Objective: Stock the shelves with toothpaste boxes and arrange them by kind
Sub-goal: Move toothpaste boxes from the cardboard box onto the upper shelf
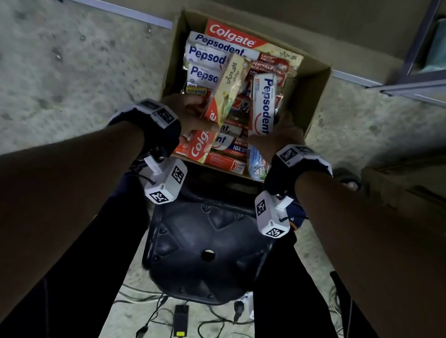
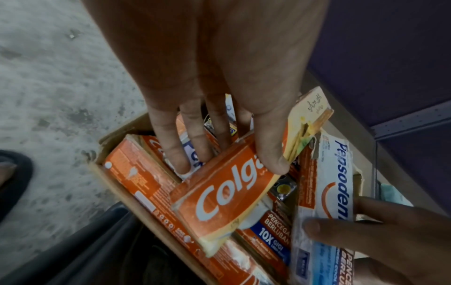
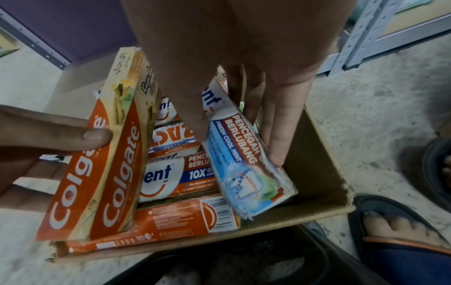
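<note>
Fingers (image 2: 171, 146) of the left hand (image 1: 188, 112) curl round a long Colgate box (image 2: 227, 194), with the thumb pressed on its orange front. Fingers (image 3: 278, 138) of the right hand (image 1: 281, 136) pinch a long white Pepsodent box (image 3: 246, 165), thumb on top and the others behind it. Both boxes are thin card, shaped like long bricks. The Colgate box is orange with a pale yellow end, and its corners look soft and worn. The Pepsodent box is white and blue, and its edges are torn and rough.

Both boxes tilt up out of a brown cardboard carton (image 1: 312, 95). They are still partly inside it, the Colgate box at its left and the Pepsodent box at its right. The carton is open on top and its rim is frayed. Inside it lie many more toothpaste boxes (image 1: 209, 56), packed close, some flat and some leaning. Most say Pepsodent or Colgate.

The carton sits on a rough grey floor (image 1: 75, 68). Just in front of the carton stands a dark plastic stool (image 1: 207, 250) with a round hole in its seat. Behind the carton runs a grey metal shelf (image 1: 434, 87).
</note>
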Available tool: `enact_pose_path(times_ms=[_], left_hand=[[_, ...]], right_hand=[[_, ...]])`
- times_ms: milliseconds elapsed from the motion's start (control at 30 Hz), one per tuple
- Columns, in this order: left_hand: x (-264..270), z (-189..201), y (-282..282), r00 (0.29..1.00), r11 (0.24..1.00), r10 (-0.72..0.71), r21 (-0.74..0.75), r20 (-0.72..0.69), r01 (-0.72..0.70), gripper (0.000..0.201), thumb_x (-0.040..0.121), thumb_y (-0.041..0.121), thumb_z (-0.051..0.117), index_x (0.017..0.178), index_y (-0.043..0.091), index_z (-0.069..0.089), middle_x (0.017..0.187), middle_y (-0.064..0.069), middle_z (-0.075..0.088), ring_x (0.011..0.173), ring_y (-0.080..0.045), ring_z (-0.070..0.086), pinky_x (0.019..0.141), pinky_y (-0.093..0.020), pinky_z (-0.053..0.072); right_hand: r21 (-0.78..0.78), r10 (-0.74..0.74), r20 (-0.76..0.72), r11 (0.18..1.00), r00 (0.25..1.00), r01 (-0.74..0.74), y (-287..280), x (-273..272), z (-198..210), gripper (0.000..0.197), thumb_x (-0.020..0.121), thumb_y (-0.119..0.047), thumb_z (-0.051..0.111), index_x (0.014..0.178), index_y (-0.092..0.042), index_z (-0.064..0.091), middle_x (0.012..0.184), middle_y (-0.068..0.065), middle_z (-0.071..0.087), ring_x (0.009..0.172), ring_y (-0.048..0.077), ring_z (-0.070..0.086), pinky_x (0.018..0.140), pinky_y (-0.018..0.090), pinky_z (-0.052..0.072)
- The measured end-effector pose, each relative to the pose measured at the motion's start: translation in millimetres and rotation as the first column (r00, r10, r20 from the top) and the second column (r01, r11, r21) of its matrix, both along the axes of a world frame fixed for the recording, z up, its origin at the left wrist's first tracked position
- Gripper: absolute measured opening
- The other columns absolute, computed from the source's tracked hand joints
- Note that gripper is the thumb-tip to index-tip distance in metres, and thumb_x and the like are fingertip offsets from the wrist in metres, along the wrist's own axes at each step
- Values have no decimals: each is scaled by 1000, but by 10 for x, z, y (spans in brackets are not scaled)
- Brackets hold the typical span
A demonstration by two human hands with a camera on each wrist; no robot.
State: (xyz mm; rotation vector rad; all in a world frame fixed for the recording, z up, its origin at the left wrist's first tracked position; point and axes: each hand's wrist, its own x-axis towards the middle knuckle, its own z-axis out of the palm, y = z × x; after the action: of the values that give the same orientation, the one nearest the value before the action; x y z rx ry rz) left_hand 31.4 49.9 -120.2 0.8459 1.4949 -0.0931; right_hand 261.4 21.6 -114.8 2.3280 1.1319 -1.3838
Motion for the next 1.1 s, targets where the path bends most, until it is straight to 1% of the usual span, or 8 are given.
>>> enact_pose_path(times_ms=[133,233,433,600,700,867,1000,1100], left_hand=[[-45,111,-101,997,997,70,-18,30,-69,56,32,57,90,83,54,66,81,27,72,69,-9,73,56,-31,59],[-68,152,-176,994,995,102,-24,47,-101,71,31,61,93,97,49,69,93,15,75,81,-16,75,72,-43,61],[-90,562,-320,978,977,196,-96,65,-189,100,28,51,97,120,28,66,92,5,76,81,-19,75,67,-44,61],[-102,1070,-396,968,967,236,-119,82,-225,82,25,49,96,102,35,71,91,5,77,82,-18,75,70,-41,61],[-105,1363,-424,962,962,262,-107,78,-253,87,34,41,95,116,27,67,91,6,77,82,-17,75,70,-41,61],[-71,1931,-452,949,954,298,-77,105,-290,45,59,23,92,98,30,71,88,9,76,83,-16,74,65,-36,61],[-58,2434,-493,937,949,315,-53,153,-310,53,65,20,90,114,23,70,98,4,76,87,-21,74,73,-42,61],[-38,2823,-529,934,947,315,10,167,-322,54,68,19,88,119,22,69,103,1,74,90,-21,73,74,-41,61]], right_hand=[[-9,-46,-41,999,998,46,24,3,78,69,78,-31,80,136,-16,46,127,5,64,109,26,66,78,23,46],[-19,-65,-54,998,996,64,28,19,199,66,76,-31,82,133,-17,50,128,3,64,109,25,65,78,25,50],[-11,-169,-129,986,977,169,-66,60,638,60,71,-29,85,122,-26,55,105,-6,64,95,24,67,81,42,59],[-7,-187,-140,982,972,188,-108,50,1134,67,69,-30,87,128,-24,55,117,0,67,99,26,67,83,44,59],[17,-190,-151,981,970,195,-153,52,1458,73,70,-30,87,134,-20,53,126,3,64,107,28,65,84,48,59],[61,-192,-177,977,965,206,-188,48,2054,60,73,-32,85,125,-22,57,121,1,67,104,26,66,86,44,58],[95,-182,-180,975,967,201,-188,46,2549,53,73,-33,85,119,-25,60,113,-4,69,101,20,67,85,38,58],[117,-194,-224,967,955,224,-206,49,2913,51,74,-32,84,118,-25,60,112,-4,70,101,19,67,85,43,59]])
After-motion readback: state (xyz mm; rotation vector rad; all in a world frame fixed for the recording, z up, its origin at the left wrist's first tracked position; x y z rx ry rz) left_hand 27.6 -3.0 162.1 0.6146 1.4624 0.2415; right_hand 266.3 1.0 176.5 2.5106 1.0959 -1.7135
